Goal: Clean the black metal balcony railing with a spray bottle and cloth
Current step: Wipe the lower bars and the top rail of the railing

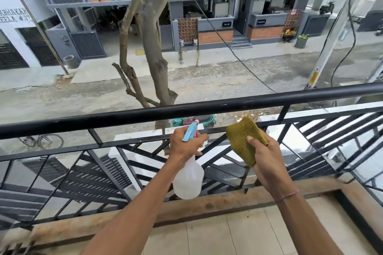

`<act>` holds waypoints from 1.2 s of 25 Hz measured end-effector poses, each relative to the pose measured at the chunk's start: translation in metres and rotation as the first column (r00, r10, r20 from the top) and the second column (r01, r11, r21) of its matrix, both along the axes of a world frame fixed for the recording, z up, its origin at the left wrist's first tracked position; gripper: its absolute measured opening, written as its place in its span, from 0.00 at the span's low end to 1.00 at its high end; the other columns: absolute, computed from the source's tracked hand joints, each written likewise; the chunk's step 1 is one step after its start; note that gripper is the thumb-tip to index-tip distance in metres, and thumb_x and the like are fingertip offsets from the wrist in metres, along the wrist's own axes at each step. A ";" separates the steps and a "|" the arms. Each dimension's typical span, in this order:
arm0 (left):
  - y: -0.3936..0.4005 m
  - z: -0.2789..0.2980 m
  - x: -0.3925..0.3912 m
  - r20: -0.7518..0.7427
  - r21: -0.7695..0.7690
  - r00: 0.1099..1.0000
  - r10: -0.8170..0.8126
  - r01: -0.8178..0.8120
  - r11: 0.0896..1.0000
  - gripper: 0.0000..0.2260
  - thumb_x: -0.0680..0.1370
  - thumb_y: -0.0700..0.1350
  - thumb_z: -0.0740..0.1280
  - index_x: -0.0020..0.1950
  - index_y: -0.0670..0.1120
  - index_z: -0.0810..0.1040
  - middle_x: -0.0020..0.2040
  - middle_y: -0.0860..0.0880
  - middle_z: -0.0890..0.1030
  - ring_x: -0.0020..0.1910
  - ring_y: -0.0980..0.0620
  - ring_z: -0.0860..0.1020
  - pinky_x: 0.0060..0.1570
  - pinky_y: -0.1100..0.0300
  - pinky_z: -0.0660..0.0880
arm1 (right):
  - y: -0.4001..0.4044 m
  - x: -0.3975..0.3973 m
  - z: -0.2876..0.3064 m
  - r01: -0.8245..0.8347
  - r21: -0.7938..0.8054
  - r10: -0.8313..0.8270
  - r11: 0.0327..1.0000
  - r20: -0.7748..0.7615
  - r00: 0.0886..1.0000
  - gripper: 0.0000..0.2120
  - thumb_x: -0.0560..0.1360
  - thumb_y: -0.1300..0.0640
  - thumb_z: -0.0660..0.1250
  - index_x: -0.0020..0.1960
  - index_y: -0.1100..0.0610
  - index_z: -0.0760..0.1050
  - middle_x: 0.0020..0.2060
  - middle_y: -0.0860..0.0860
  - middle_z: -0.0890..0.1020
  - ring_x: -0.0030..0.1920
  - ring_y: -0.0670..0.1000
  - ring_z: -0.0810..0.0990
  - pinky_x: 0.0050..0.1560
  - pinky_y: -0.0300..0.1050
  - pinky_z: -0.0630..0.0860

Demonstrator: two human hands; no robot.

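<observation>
Head view: the spray bottle (188,178) is gripped by the left hand (186,143), its nozzle aimed at the black railing (145,113) just ahead. A folded yellow-green cloth (244,141) is pinched in the right hand (267,159), near the bars. Spraying seems in hand; next, the trigger must be squeezed and the wetted rail wiped.

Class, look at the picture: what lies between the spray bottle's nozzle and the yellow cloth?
In the head view, no object: only railing bars show between the spray bottle and the cloth.
</observation>
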State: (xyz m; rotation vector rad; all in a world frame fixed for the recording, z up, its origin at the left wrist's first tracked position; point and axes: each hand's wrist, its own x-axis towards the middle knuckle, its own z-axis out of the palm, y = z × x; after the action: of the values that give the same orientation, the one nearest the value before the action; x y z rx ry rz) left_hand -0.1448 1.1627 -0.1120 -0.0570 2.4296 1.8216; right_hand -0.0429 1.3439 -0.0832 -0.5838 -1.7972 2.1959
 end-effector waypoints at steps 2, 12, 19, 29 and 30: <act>0.012 -0.001 -0.002 -0.016 0.002 0.999 -0.036 0.036 0.999 0.06 0.69 0.44 0.76 0.37 0.45 0.81 0.40 0.41 0.84 0.42 0.44 0.84 0.35 0.50 0.85 | 0.009 -0.001 0.001 0.022 -0.004 -0.022 1.000 -0.001 1.000 0.12 0.83 0.63 0.60 0.56 0.52 0.79 0.51 0.56 0.86 0.49 0.54 0.86 0.49 0.51 0.82; 0.085 -0.018 -0.026 -0.017 -0.042 0.996 -0.091 0.090 0.995 0.06 0.70 0.44 0.76 0.35 0.45 0.82 0.34 0.45 0.83 0.31 0.54 0.80 0.30 0.56 0.82 | 0.062 -0.026 -0.001 0.118 0.008 -0.118 0.993 -0.004 0.993 0.12 0.83 0.64 0.60 0.56 0.52 0.79 0.43 0.48 0.87 0.46 0.51 0.86 0.51 0.52 0.82; 0.126 -0.022 -0.034 -0.061 -0.063 0.991 -0.122 0.119 0.991 0.14 0.71 0.42 0.76 0.30 0.47 0.73 0.22 0.57 0.72 0.22 0.59 0.72 0.26 0.60 0.77 | 0.099 -0.044 -0.007 0.148 0.012 -0.148 0.989 0.025 0.989 0.12 0.83 0.62 0.61 0.62 0.55 0.79 0.51 0.56 0.85 0.51 0.57 0.85 0.54 0.59 0.82; 0.219 -0.031 -0.028 -0.064 -0.121 0.997 -0.032 0.024 0.992 0.12 0.70 0.44 0.76 0.30 0.47 0.76 0.27 0.50 0.77 0.24 0.57 0.74 0.27 0.58 0.78 | 0.195 -0.051 -0.007 0.058 0.019 -0.058 0.998 -0.004 0.998 0.12 0.83 0.62 0.62 0.58 0.51 0.81 0.50 0.52 0.86 0.53 0.55 0.85 0.57 0.57 0.80; 0.232 -0.031 -0.025 -0.062 -0.128 0.998 -0.005 -0.003 0.992 0.13 0.70 0.44 0.76 0.29 0.48 0.75 0.26 0.51 0.76 0.23 0.58 0.73 0.25 0.61 0.73 | 0.209 -0.052 -0.007 0.039 0.032 -0.038 0.999 -0.010 0.999 0.12 0.83 0.62 0.62 0.57 0.50 0.81 0.50 0.51 0.86 0.53 0.55 0.85 0.57 0.56 0.80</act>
State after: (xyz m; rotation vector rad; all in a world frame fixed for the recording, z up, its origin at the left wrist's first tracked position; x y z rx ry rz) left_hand -0.1702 1.3950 -0.1432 -0.0089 2.5865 1.6892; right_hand -0.0945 1.5525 -0.0898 -0.5955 -1.7979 2.1374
